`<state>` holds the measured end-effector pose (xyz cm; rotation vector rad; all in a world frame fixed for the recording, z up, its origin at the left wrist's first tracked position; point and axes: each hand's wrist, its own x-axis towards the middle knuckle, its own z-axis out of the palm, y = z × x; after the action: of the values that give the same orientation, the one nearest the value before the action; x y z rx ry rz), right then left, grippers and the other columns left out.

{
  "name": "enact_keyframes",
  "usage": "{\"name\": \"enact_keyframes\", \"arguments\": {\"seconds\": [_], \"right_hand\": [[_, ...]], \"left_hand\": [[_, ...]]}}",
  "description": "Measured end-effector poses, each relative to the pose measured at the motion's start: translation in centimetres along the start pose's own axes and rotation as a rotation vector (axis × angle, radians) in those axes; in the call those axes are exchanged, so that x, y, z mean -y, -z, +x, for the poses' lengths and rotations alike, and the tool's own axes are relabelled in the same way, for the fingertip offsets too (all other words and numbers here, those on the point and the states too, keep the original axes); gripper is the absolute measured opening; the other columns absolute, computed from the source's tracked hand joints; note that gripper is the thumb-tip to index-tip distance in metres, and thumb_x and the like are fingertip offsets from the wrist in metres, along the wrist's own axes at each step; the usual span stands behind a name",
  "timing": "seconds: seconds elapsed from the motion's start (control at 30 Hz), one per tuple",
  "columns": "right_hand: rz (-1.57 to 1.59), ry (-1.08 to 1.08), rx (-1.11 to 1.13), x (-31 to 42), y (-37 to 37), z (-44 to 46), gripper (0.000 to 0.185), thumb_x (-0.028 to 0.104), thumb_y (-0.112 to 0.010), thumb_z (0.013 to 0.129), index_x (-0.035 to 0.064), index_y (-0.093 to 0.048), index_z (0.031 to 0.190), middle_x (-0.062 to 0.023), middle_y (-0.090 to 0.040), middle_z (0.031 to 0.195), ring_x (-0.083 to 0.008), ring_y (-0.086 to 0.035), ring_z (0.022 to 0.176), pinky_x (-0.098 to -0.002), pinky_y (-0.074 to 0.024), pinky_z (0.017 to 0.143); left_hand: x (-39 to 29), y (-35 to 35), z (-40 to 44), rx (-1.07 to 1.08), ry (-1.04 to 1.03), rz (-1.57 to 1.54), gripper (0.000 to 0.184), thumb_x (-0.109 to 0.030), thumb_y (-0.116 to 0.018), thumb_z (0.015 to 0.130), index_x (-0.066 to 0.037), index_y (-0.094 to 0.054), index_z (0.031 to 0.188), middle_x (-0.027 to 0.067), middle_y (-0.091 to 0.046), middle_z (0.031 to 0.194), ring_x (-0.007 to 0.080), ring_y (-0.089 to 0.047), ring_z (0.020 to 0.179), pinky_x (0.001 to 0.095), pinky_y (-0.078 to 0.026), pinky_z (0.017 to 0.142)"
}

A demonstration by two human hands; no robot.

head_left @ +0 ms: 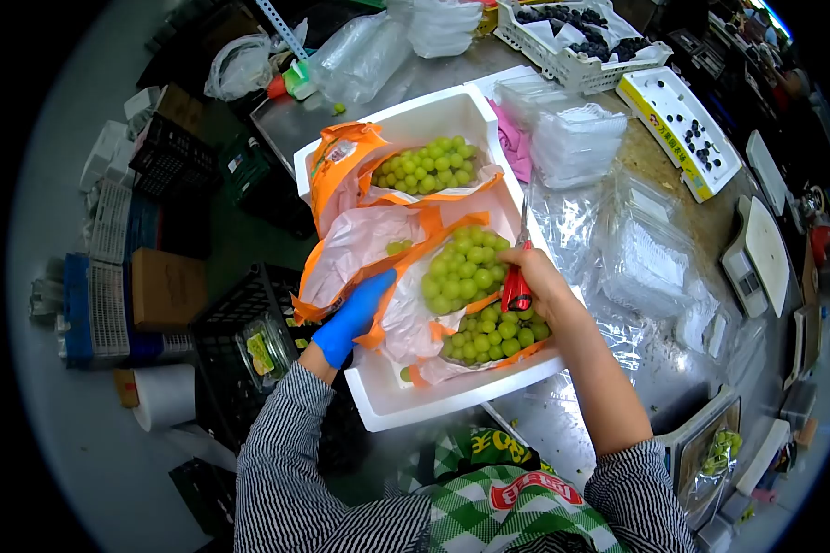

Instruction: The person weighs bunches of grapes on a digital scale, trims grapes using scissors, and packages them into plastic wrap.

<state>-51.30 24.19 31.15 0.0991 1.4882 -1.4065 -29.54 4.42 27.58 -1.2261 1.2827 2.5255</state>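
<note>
A white foam box (364,396) holds bunches of green grapes (466,267) in orange-and-white paper wrappers (337,253). More green grapes (429,166) lie at its far end, and others (493,336) at the near right. My left hand (360,309), in a blue glove, is closed on the edge of a wrapper at the box's left side; some of its fingers are hidden by the paper. Red-handled scissors (516,293) are in my right hand (539,281), their blades pointing up and away beside the middle bunch. My right hand is bare and close to those grapes.
Stacked clear plastic trays (650,244) and packaging (576,138) lie right of the box, near a pink cloth (512,143). Dark grapes fill a white crate (563,60); loose ones lie in a shallow box (682,129). A scale (747,258) stands right; a black crate (221,323) stands lower left.
</note>
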Motion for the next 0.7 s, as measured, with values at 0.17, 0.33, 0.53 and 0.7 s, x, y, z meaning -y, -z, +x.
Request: {"name": "enact_keyframes", "arguments": {"seconds": [0.17,0.33,0.53,0.7], "right_hand": [[0.051,-0.109,0.085,0.5,0.8,0.7,0.022,0.017,-0.058,0.086,-0.002,-0.054,0.097,-0.0109,-0.06,0.078,-0.0188,-0.062,0.067,-0.0326,-0.0543,0.059],[0.07,-0.088,-0.009,0.9,0.3,0.5,0.021,0.016,-0.059,0.084,-0.0011,-0.053,0.095,-0.0092,-0.058,0.077,-0.0187,-0.061,0.069,-0.0329,-0.0542,0.059],[-0.072,0.017,0.046,0.8,-0.3,0.4,0.025,0.016,-0.061,0.08,-0.0048,-0.057,0.093,-0.0096,-0.058,0.082,-0.0168,-0.057,0.071,-0.0301,-0.0498,0.061],[-0.249,-0.005,0.034,1.7,-1.2,-0.1,0.032,0.017,-0.062,0.079,-0.0102,-0.061,0.095,-0.0147,-0.063,0.09,-0.0176,-0.058,0.074,-0.0322,-0.046,0.064]], "left_hand": [[0.6,0.6,-0.4,-0.144,-0.197,0.301,0.043,-0.032,-0.052,0.095,0.001,-0.053,0.124,0.0104,-0.063,0.113,0.0218,-0.063,0.097,0.0322,-0.05,0.086],[-1.6,-3.6,-4.3,-0.216,-0.192,1.395,0.049,-0.037,-0.059,0.089,0.003,-0.055,0.115,0.0214,-0.059,0.093,0.0358,-0.06,0.082,0.0405,-0.049,0.075],[-2.2,-7.2,-3.3,-0.256,-0.551,1.287,0.064,-0.037,-0.069,0.081,0.003,-0.051,0.127,0.0229,-0.059,0.114,0.0339,-0.059,0.107,0.0396,-0.047,0.093],[-3.7,-8.0,0.0,-0.214,-0.447,1.259,0.085,-0.044,-0.073,0.075,0.003,-0.039,0.138,0.0237,-0.046,0.132,0.0355,-0.048,0.122,0.0392,-0.04,0.103]]}}
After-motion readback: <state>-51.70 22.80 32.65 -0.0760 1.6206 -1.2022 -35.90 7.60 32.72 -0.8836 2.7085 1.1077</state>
